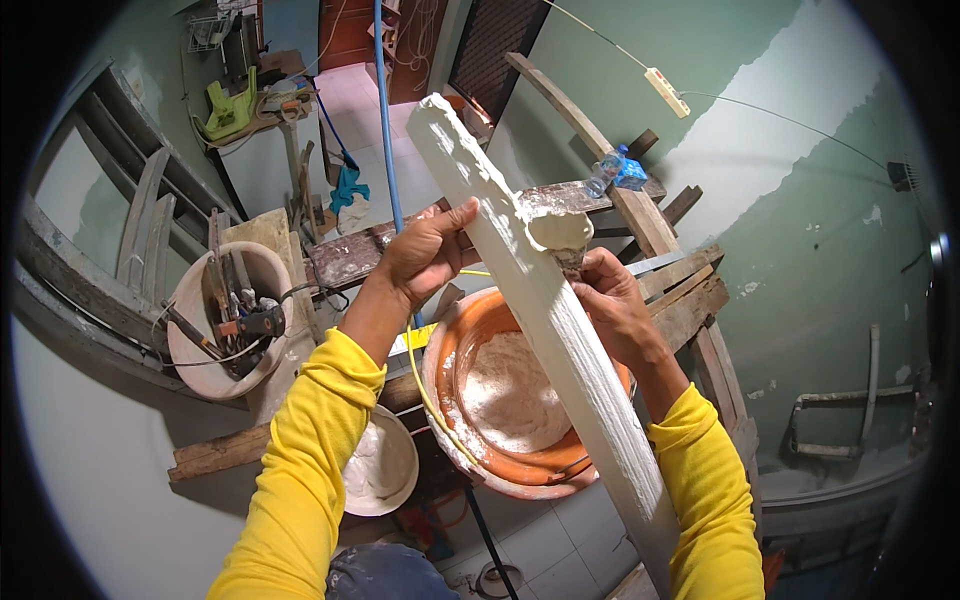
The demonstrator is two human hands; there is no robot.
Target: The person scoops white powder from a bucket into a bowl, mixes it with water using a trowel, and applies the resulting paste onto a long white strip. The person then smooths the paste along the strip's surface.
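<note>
My left hand (430,250) grips a long white strip (560,350), perhaps moulding, its thumb on the face. The strip slants from the upper middle to my right forearm, with thick wet plaster along its upper right edge. In my right hand (615,305) is a putty knife (570,257), mostly hidden by the fingers. A heap of cream plaster (558,230) sits on its blade, against the strip's edge. Below the strip stands an orange tub (450,430) holding white powder (510,390). Left of it is a round container (408,480) of smooth white paste (375,455).
A bucket (185,345) of hand tools stands at left beside metal frames (85,290). Wooden planks (690,285) and a plastic bottle (605,172) lie beyond my right hand. A blue hose (388,120) and a yellow cable (428,395) run past the tub. An extension socket (667,92) hangs by the wall.
</note>
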